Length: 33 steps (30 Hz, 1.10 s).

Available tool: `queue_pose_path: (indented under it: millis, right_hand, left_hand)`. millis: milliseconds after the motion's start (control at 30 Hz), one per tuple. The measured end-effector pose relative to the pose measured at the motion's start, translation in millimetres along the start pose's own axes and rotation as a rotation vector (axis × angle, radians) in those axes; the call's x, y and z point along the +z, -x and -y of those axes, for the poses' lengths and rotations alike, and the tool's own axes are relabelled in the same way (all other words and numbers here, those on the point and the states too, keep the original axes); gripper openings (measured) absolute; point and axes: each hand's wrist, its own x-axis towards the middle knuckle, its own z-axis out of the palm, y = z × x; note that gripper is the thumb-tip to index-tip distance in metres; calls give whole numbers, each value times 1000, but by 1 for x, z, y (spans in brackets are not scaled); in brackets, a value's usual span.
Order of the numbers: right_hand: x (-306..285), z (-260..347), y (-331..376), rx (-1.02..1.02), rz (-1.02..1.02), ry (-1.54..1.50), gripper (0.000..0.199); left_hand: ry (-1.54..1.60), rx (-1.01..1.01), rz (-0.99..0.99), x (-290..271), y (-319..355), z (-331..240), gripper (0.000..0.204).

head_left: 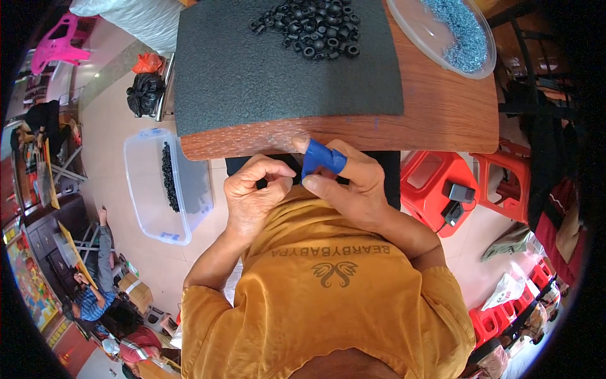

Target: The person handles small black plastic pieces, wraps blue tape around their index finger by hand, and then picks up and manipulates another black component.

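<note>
My left hand [257, 191] is closed in a pinch, its thumb and forefinger tips close together at the table's near edge. Just beside it, my right hand [360, 186] is closed too, the thumb pressed toward the forefinger. Blue tape [323, 159] is wrapped round that forefinger. Whatever either hand pinches is too small or hidden to make out. Beyond the hands, a heap of small black ring-like parts [315, 28] lies on a dark grey mat [271, 88]. A clear round tub [404, 19] at the far right holds many tiny shiny bluish metal pieces [464, 44].
The wooden table [448, 126] has its near edge right before my body. On the floor to the left stands a clear plastic box [142, 208] with black parts inside. Red stools [435, 183] stand at the right, one with small dark objects on top. Other people sit farther off.
</note>
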Motion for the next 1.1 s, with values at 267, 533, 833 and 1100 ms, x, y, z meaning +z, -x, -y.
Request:
queue_pose_path:
  millis: [267,533,833,1100]
  right_hand:
    - [-1,4,-2,129,83,-115,44]
    - [6,-4,5,88,102,-139,31]
    - [6,-3,9,34,176,23,31]
    - [5,9,10,596,437,-783,37]
  left_hand:
    - [234,42,43,8,-2,-10,22]
    - [276,38,-11,6,4,-4,12]
    - [85,115,-41,6,13,-8,12]
    - [-247,316,-52,-5,9,1,14]
